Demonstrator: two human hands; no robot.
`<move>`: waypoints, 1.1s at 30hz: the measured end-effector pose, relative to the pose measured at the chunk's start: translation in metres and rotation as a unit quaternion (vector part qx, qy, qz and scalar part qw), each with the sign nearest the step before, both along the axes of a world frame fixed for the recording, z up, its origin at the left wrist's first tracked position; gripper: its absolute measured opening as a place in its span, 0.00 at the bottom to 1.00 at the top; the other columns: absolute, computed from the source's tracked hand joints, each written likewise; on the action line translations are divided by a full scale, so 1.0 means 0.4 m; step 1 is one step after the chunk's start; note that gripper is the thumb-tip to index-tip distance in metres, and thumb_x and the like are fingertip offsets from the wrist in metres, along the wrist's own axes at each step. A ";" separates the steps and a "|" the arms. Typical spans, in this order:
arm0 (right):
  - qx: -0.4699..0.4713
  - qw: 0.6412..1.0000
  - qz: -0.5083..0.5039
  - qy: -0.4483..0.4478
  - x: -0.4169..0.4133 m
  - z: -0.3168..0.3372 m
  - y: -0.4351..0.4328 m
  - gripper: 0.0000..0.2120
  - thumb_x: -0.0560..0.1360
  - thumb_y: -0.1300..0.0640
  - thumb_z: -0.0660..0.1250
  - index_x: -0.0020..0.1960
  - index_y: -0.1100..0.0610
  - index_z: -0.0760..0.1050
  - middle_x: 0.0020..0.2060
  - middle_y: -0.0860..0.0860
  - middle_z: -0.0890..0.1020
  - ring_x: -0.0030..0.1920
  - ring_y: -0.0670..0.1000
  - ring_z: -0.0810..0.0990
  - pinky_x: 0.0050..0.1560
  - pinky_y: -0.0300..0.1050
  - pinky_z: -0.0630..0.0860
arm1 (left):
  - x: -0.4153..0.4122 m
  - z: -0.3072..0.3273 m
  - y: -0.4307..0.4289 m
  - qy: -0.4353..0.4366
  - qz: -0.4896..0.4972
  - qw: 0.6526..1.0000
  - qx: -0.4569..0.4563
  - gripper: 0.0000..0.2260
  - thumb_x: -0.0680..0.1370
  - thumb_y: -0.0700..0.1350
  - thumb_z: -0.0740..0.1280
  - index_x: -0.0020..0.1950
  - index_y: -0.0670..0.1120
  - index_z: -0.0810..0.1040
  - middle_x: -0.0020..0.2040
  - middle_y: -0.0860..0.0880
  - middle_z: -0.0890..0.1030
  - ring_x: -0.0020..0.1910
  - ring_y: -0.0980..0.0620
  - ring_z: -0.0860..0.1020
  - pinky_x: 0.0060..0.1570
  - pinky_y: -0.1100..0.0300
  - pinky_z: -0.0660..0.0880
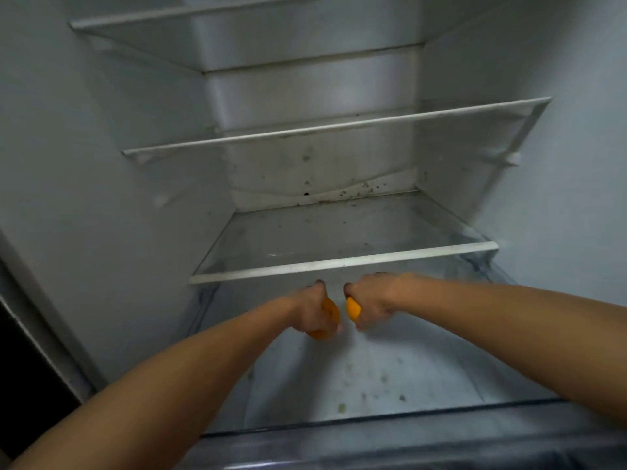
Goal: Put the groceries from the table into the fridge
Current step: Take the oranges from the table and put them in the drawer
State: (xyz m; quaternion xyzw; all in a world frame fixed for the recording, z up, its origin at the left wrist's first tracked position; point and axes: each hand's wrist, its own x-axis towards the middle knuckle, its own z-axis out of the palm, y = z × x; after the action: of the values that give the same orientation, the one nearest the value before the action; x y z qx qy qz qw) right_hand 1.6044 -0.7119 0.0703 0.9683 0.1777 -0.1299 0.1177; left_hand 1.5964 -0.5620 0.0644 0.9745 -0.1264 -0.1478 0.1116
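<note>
Head camera, the only view I have: both arms reach into the white-walled fridge (101,164), low down, over the clear plastic crisper drawer (373,418). The left hand (314,308) has its fingers clamped round a round, bright-skinned left orange (327,320), and the right hand (369,307) is curled the same way round the right orange (353,308), of which only a sliver shows past the knuckles. The two fruits sit close together, with a narrow gap between them, just under the white front trim of the lowest glass shelf (342,262). I cannot tell whether either fruit touches the drawer floor. I judge this to be the placing step: both oranges are inside the fridge but not let go. The next move, as I read it, calls for lowering each until the drawer floor bears it, then spreading the fingers and drawing the hands back toward the camera. The edge I would mind is that shelf trim, right above the knuckles; lifting the hands straight up risks a knock, so I would bring them out low and rearward. The drawer's front rim lies well under the forearms. There is broad open floor in the drawer on either side, marked with small greenish specks (342,407), so the oranges have room to roll once released.
</note>
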 end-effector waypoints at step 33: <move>0.166 0.930 0.065 -0.323 -0.448 0.196 0.010 0.18 0.75 0.45 0.61 0.63 0.48 0.73 0.54 0.52 0.81 0.53 0.57 0.78 0.46 0.49 0.74 | -0.492 0.156 0.140 -0.365 0.047 0.927 0.072 0.12 0.77 0.49 0.62 0.57 0.45 0.75 0.54 0.42 0.80 0.52 0.40 0.78 0.47 0.51 0.74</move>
State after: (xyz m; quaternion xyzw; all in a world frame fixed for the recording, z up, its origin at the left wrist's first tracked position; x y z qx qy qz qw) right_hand 1.4253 -0.7079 0.1487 0.9501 0.2115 0.2287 0.0147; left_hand 1.3997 -0.5059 0.1267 0.9714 -0.1013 0.2148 -0.0058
